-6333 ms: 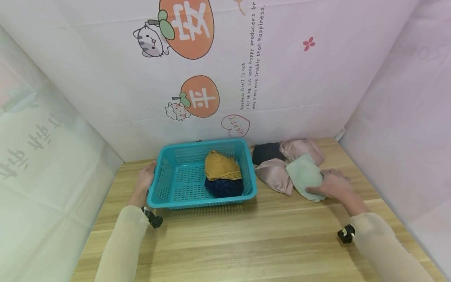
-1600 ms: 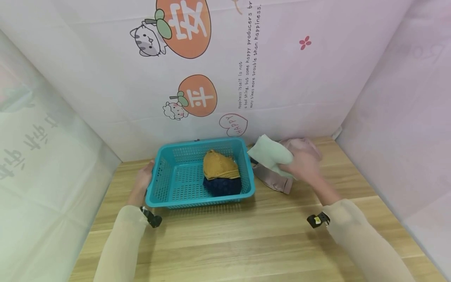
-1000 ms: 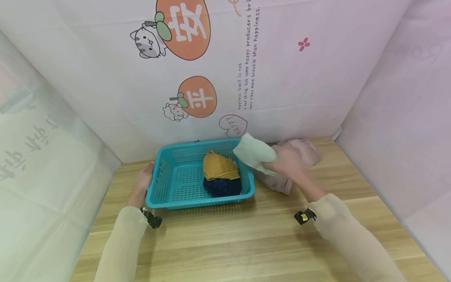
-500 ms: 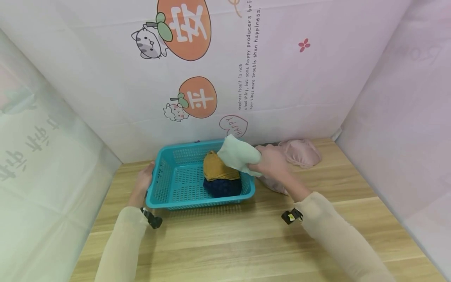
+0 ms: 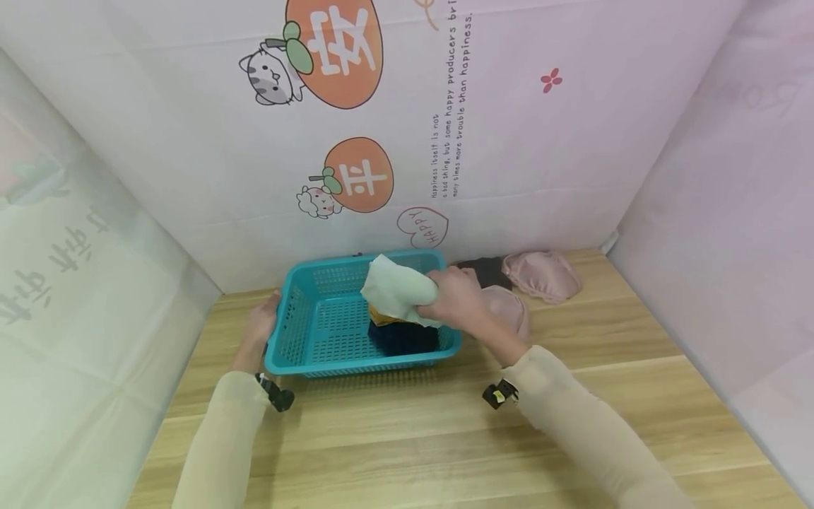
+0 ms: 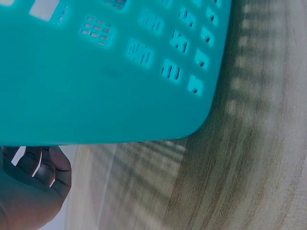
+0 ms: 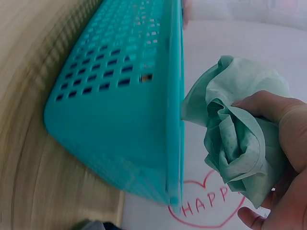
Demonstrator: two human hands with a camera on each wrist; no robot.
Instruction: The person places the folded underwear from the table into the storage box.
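Observation:
My right hand (image 5: 459,300) holds a pale green folded bra (image 5: 397,290) over the right half of the turquoise basket (image 5: 291,339). Up close in the right wrist view, the thumb lies on top of the soft, creased fabric and the other fingers are underneath. The green bra partly covers a mustard one (image 5: 381,318) inside the basket. In front of that lies a dark navy folded piece (image 5: 403,341). My left hand (image 5: 259,326) grips the basket's left side, its fingers bent at the rim in the left wrist view.
Right of the basket, a black folded piece (image 5: 488,271) and two pink satin ones (image 5: 543,274) lie on the wooden table (image 5: 407,438). The right forearm overlaps the nearer pink one. Printed white cloth walls (image 5: 509,141) enclose the back and both sides.
My right hand has picked up the green bra from the pile on the right and carried it left over the basket. The left hand has stayed at the basket's left side.

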